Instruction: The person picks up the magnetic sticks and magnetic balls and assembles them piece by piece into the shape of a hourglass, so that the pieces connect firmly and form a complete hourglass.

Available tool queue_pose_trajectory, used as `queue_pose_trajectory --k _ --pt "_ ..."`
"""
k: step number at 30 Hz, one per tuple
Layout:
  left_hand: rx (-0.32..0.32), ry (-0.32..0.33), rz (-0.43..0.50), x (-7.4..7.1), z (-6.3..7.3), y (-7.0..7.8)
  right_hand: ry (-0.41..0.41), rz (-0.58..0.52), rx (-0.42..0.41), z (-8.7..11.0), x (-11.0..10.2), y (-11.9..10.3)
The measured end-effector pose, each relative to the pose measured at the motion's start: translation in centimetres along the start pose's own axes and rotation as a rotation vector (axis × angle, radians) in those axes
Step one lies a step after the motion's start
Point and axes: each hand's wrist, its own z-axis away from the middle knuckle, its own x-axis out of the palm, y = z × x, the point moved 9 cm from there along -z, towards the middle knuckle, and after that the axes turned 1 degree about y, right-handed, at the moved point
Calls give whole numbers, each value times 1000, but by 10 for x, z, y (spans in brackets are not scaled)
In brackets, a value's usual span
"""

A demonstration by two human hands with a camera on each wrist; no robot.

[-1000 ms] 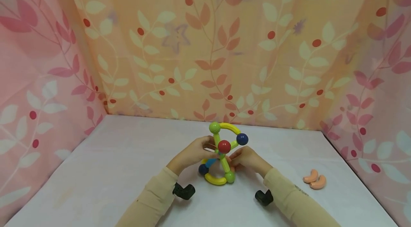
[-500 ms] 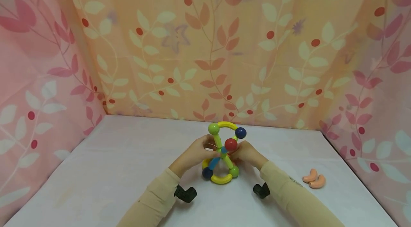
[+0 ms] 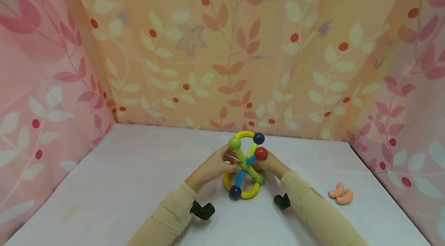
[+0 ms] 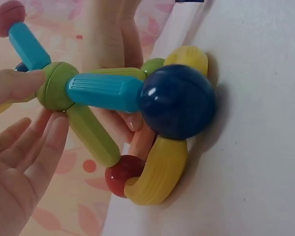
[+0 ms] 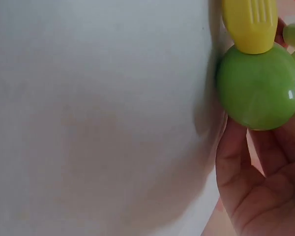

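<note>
A magnetic ball-and-stick construction (image 3: pixel 240 178) stands on the white table, made of coloured balls joined by straight and curved rods. My left hand (image 3: pixel 217 163) pinches its central green ball (image 4: pixel 59 88) between thumb and fingers. Behind its lower right side is my right hand (image 3: pixel 272 165), partly hidden by the rods. In the left wrist view, the right fingertips are at an orange rod (image 4: pixel 142 142) beside the low red ball (image 4: pixel 124 174). The right wrist view has the right fingers (image 5: pixel 231 162) curled behind a green ball (image 5: pixel 259 87), their tips hidden.
Two orange curved rods (image 3: pixel 340 194) lie on the white table (image 3: pixel 104 184) to the right. Patterned cloth (image 3: pixel 215 64) hangs behind and on both sides. Black wrist devices (image 3: pixel 203 210) stick out below the beige sleeves.
The construction has turned between my hands: the upper red ball has swung right and the low dark blue ball has come right and forward. My right hand has moved slightly farther behind it.
</note>
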Motion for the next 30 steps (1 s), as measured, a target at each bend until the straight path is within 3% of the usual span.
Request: queue_pose_trajectory --k 5,9,16,23,30 --pt "-1 -38 43 -2 2 6 -10 -26 -48 5 -4 0" --pt "26 -45 119 -12 7 21 17 -133 -73 19 -19 -4" --pt "101 57 180 -36 16 44 -40 -394 -139 47 -36 -18" --pt "156 126 184 -35 16 49 13 -452 -198 56 -38 -32" --pt "172 106 184 -29 19 48 96 -469 -182 53 -36 -30"
